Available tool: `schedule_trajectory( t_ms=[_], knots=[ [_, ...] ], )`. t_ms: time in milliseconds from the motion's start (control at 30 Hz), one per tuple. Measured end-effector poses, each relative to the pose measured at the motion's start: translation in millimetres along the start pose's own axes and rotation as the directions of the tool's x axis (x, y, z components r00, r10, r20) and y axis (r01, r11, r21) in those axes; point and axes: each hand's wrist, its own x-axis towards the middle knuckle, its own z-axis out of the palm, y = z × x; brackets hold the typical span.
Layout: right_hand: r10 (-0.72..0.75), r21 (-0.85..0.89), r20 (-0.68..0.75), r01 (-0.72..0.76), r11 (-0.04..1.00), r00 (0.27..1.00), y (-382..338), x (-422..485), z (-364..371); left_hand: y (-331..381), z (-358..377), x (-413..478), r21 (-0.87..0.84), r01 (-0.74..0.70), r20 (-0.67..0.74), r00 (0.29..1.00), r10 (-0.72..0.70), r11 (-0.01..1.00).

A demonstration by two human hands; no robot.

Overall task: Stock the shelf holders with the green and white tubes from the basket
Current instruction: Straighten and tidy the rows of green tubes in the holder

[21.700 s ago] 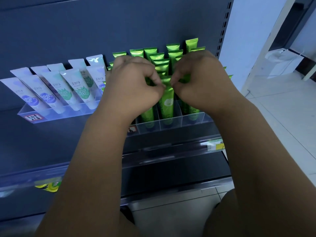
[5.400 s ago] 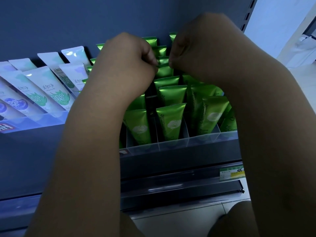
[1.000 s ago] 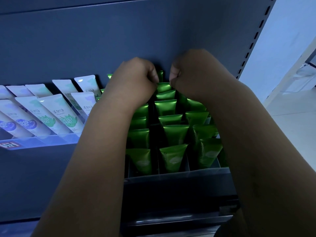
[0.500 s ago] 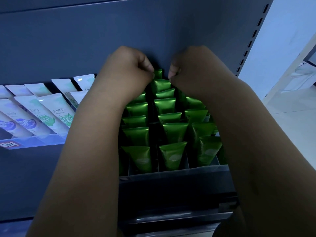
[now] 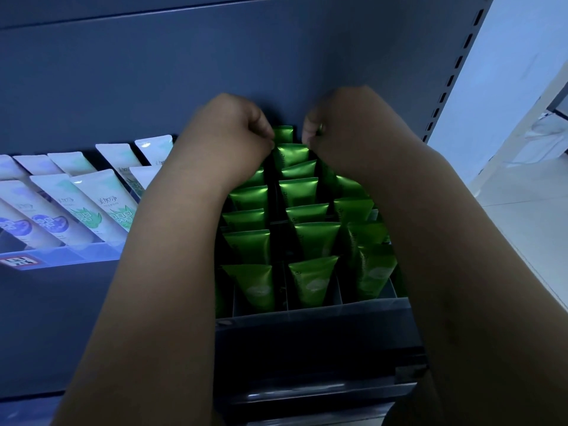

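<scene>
Curled hands point(image 5: 227, 139) on rear green tube point(image 5: 291, 153)

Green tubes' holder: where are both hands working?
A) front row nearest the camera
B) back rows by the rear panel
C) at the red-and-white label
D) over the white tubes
B: the left hand and right hand pinch a green tube at the back of the holder, by the rear panel.

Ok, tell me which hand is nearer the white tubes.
Left. The left hand sits just right of the white tubes, its wrist overlapping the nearest; the right hand is farther right, beyond the green tube both pinch.
</scene>
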Motion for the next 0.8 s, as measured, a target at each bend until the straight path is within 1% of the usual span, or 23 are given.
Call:
schedule_trajectory(
  t_ms=[67,167,267,400,467,633,700,800],
  knots=[
    [0.0,-0.005,0.019,0.0,1.0,1.0,-0.4,0.6,-0.2,-0.5,2.3,0.3,0.013,-0.005,0.009,1.0,0.005,1.0],
    [-0.013,0.011,-0.019,0.014,1.0,1.0,-0.1,0.5,1.6,-1.8,4.6,0.8,0.011,-0.006,0.014,1.0,0.006,1.0],
    [-0.008,0.026,-0.021,0.009,1.0,1.0,0.3,1.1,3.5,-1.2,1.0,-0.3,-0.003,-0.023,-0.023,0.999,0.022,1.0],
    [-0.008,0.056,-0.114,0.014,0.998,0.993,-2.1,3.4,0.7,3.2,-12.4,-3.2,-0.005,-0.048,-0.055,0.997,0.048,0.999],
    [-0.006,0.076,-0.136,0.017,0.997,0.991,-4.2,3.2,-3.7,4.6,-19.3,-3.5,0.005,-0.061,-0.053,0.997,0.062,0.998],
    [0.017,0.14,-0.125,0.001,0.99,0.992,-7.6,8.6,-14.5,8.2,-23.5,11.5,0.123,-0.133,-0.008,0.991,0.135,0.983],
    [0.012,0.128,-0.095,0.001,0.992,0.995,-9.5,15.7,-17.5,7.8,-19.7,22.8,0.166,-0.166,0.034,0.986,0.163,0.972],
    [-0.035,0.067,-0.062,0.039,0.997,0.997,-12.3,25.8,-19.8,3.3,-10.2,38.8,0.279,-0.233,0.104,0.972,0.212,0.932]
  ],
)
